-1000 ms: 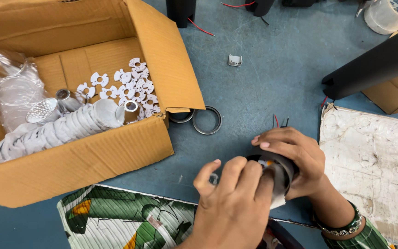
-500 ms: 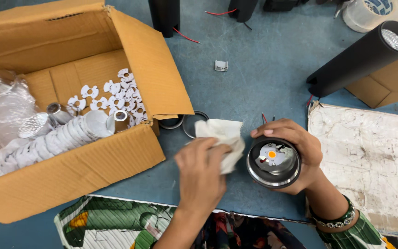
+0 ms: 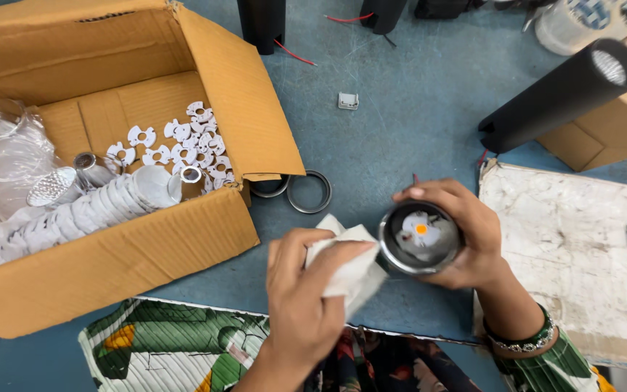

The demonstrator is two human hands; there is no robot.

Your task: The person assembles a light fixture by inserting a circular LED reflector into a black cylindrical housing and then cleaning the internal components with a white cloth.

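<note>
My right hand (image 3: pixel 466 236) grips a black cylindrical lamp housing (image 3: pixel 420 238) upright, its open end facing me, with a small orange chip on a white disc inside. My left hand (image 3: pixel 302 290) holds a crumpled white cloth (image 3: pixel 350 261) that touches the housing's left rim. Both hands hover over the blue table (image 3: pixel 400 138), just right of an open cardboard box (image 3: pixel 110 247).
The box holds several white notched discs (image 3: pixel 183 141), stacked reflectors (image 3: pixel 74 210) and clear plastic bags (image 3: pixel 1 156). Two metal rings (image 3: pixel 310 192) lie by the box. A long black tube (image 3: pixel 560 94) lies at the right, a stained white board (image 3: pixel 575 247) under it. Other black housings (image 3: pixel 261 25) stand at the back.
My left hand came off the top of the housing, uncovering its inside, then brought the white cloth back against the rim. The view shifted slightly.
</note>
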